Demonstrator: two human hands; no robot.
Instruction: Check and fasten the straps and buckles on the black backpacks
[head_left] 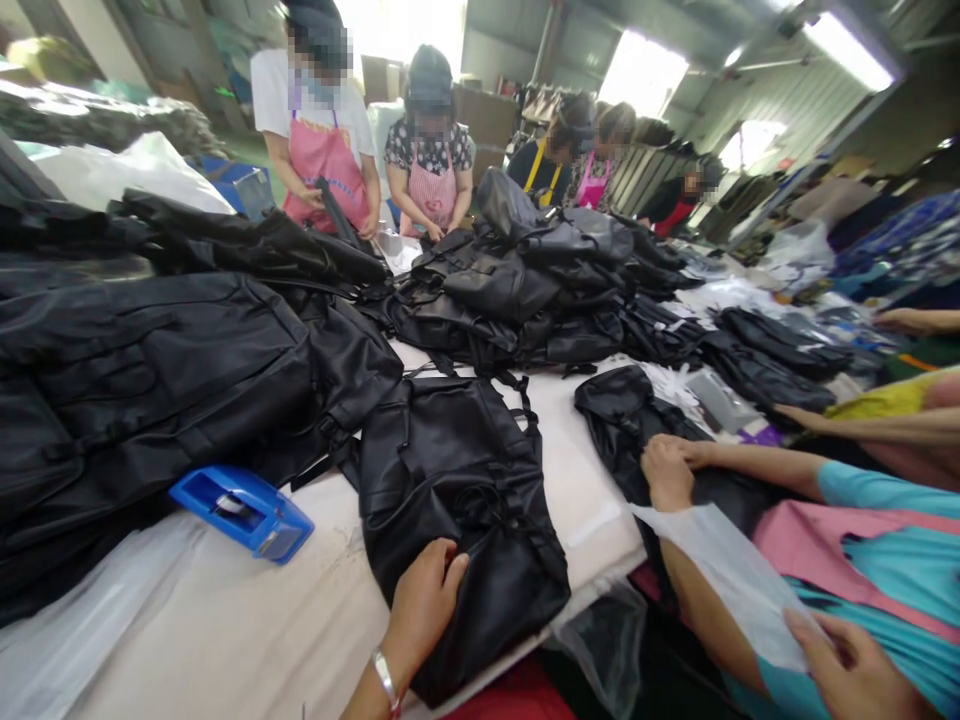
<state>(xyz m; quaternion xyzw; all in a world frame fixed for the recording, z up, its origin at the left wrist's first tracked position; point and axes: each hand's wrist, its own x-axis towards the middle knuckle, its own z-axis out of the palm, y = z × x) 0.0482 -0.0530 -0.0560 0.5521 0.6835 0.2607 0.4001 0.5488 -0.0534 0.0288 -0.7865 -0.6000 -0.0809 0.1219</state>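
Note:
A black leather-look backpack lies on the pale tabletop right in front of me, its straps towards the far side. My left hand, with a silver bracelet at the wrist, is closed on the lower left of its front; the fingertips are partly hidden. At the lower right, my right hand pinches a translucent plastic bag between thumb and fingers. The bag stretches up and left, across a co-worker's forearm.
A blue tape dispenser sits left of the backpack. Black bags are heaped at left and across the back. Close on my right, a co-worker in turquoise handles another black bag. Several people stand opposite.

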